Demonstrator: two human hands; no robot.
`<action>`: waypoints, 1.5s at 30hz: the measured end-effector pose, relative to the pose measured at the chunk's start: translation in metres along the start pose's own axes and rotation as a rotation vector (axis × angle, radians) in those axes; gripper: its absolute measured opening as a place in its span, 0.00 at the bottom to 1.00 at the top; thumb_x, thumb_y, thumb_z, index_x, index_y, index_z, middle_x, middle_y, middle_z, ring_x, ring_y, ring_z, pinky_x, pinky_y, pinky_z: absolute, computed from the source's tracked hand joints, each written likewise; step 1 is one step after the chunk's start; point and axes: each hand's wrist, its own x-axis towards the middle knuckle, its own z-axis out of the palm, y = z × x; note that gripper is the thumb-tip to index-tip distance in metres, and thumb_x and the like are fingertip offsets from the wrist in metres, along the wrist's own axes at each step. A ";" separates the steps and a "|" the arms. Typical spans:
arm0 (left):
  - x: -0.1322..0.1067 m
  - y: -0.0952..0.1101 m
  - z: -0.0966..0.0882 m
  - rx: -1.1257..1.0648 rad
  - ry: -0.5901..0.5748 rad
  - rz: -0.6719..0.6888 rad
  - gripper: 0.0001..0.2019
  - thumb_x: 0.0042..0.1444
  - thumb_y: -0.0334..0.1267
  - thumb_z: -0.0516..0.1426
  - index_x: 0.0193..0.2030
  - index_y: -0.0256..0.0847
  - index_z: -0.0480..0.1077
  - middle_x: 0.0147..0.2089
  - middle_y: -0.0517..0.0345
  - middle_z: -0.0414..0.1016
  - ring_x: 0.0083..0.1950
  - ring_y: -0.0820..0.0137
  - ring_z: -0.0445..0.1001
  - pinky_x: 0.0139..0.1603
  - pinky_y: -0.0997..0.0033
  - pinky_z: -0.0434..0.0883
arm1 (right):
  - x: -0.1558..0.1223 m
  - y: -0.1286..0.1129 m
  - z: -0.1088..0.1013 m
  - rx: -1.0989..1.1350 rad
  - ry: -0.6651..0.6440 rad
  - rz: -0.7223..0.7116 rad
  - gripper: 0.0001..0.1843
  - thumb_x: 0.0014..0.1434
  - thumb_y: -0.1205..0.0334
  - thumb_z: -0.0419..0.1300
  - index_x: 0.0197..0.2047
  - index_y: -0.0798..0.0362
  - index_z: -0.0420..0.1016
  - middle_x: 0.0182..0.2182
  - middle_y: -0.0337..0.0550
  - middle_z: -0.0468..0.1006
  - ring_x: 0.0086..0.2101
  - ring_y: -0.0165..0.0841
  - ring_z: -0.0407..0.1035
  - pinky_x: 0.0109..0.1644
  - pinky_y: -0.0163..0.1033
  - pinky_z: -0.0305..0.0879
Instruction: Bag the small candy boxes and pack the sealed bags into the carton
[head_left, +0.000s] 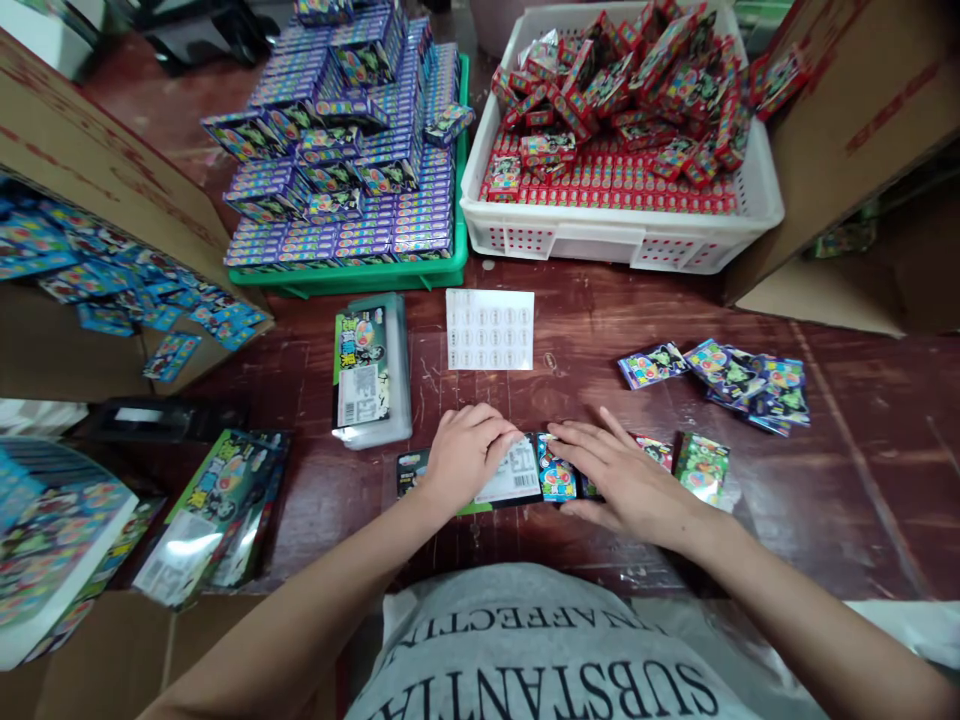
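A flat clear plastic pack [517, 470] with a printed card insert lies on the dark red table near its front edge. My left hand [461, 455] rests on its left half, fingers curled down onto it. My right hand [622, 480] lies on its right end, fingers stretched flat over small colourful card packets [556, 478] in it. Two more small packets [701, 465] lie just right of my right hand. A white sticker sheet [490, 329] sits just beyond the hands.
A filled clear pack [371, 370] lies at left centre. A green tray [345, 275] of purple boxes and a white crate [622, 235] of red boxes stand at the back. Loose packets [750, 385] lie right; cardboard boxes flank both sides.
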 end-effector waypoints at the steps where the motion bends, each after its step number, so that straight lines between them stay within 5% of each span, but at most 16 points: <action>1: -0.005 0.000 -0.006 -0.001 0.001 0.016 0.13 0.70 0.46 0.52 0.49 0.47 0.76 0.49 0.57 0.78 0.49 0.64 0.74 0.51 0.58 0.63 | 0.001 0.002 0.000 -0.005 -0.004 -0.007 0.33 0.65 0.50 0.61 0.69 0.51 0.59 0.69 0.50 0.62 0.67 0.46 0.57 0.74 0.65 0.37; 4: -0.026 -0.003 -0.026 0.021 -0.062 0.092 0.34 0.58 0.56 0.62 0.67 0.44 0.63 0.65 0.48 0.69 0.62 0.55 0.67 0.62 0.52 0.61 | 0.004 0.005 0.001 -0.018 0.006 -0.018 0.34 0.64 0.48 0.62 0.69 0.50 0.60 0.68 0.48 0.64 0.66 0.46 0.57 0.74 0.65 0.38; 6: -0.041 -0.007 -0.034 0.058 -0.131 0.117 0.47 0.50 0.58 0.68 0.71 0.43 0.56 0.68 0.45 0.64 0.65 0.50 0.63 0.64 0.48 0.60 | 0.007 0.005 0.003 -0.022 0.031 -0.013 0.35 0.63 0.47 0.63 0.68 0.49 0.61 0.67 0.47 0.65 0.65 0.47 0.59 0.74 0.66 0.40; 11: -0.055 -0.016 -0.032 0.083 -0.128 0.061 0.39 0.52 0.46 0.68 0.68 0.42 0.59 0.62 0.46 0.68 0.60 0.53 0.66 0.61 0.51 0.63 | 0.007 0.000 0.007 -0.007 0.079 0.005 0.34 0.62 0.46 0.64 0.65 0.52 0.64 0.64 0.50 0.69 0.62 0.47 0.63 0.74 0.65 0.41; 21: -0.035 -0.018 -0.026 0.047 -0.224 0.171 0.45 0.46 0.51 0.70 0.69 0.45 0.58 0.65 0.46 0.65 0.62 0.51 0.63 0.63 0.49 0.60 | 0.014 -0.014 0.011 0.093 0.082 -0.009 0.35 0.59 0.51 0.68 0.64 0.52 0.64 0.64 0.58 0.64 0.65 0.49 0.60 0.73 0.64 0.45; 28: -0.036 -0.014 -0.024 0.048 -0.186 0.132 0.43 0.47 0.47 0.69 0.68 0.44 0.59 0.63 0.47 0.66 0.61 0.52 0.64 0.62 0.50 0.60 | -0.035 0.006 -0.009 -0.016 0.192 0.196 0.59 0.51 0.31 0.66 0.74 0.50 0.45 0.68 0.59 0.60 0.67 0.56 0.55 0.72 0.71 0.34; 32: -0.031 -0.011 -0.021 0.046 -0.179 0.137 0.43 0.47 0.47 0.69 0.68 0.44 0.59 0.63 0.47 0.66 0.61 0.51 0.64 0.61 0.49 0.61 | -0.055 0.015 0.002 -0.085 0.172 0.227 0.47 0.57 0.37 0.64 0.73 0.44 0.53 0.66 0.51 0.66 0.64 0.54 0.60 0.71 0.72 0.39; 37: -0.023 -0.007 -0.017 0.032 -0.196 0.168 0.44 0.47 0.48 0.69 0.69 0.46 0.58 0.64 0.48 0.66 0.61 0.51 0.65 0.62 0.48 0.61 | -0.038 0.019 0.011 0.004 0.145 0.066 0.38 0.60 0.50 0.64 0.70 0.49 0.59 0.65 0.50 0.68 0.65 0.47 0.59 0.72 0.64 0.50; 41: -0.021 -0.005 -0.015 -0.002 -0.246 0.239 0.45 0.47 0.50 0.69 0.71 0.47 0.57 0.65 0.47 0.66 0.62 0.50 0.63 0.63 0.47 0.60 | -0.023 0.022 0.002 0.043 0.028 -0.065 0.38 0.61 0.50 0.65 0.69 0.51 0.60 0.66 0.51 0.66 0.66 0.46 0.57 0.73 0.63 0.45; 45: -0.018 -0.004 -0.014 0.010 -0.238 0.240 0.44 0.49 0.49 0.68 0.71 0.47 0.57 0.64 0.46 0.66 0.62 0.50 0.63 0.62 0.47 0.60 | -0.013 0.019 0.000 0.060 0.052 -0.041 0.36 0.61 0.51 0.65 0.68 0.54 0.61 0.65 0.54 0.67 0.66 0.45 0.59 0.73 0.64 0.41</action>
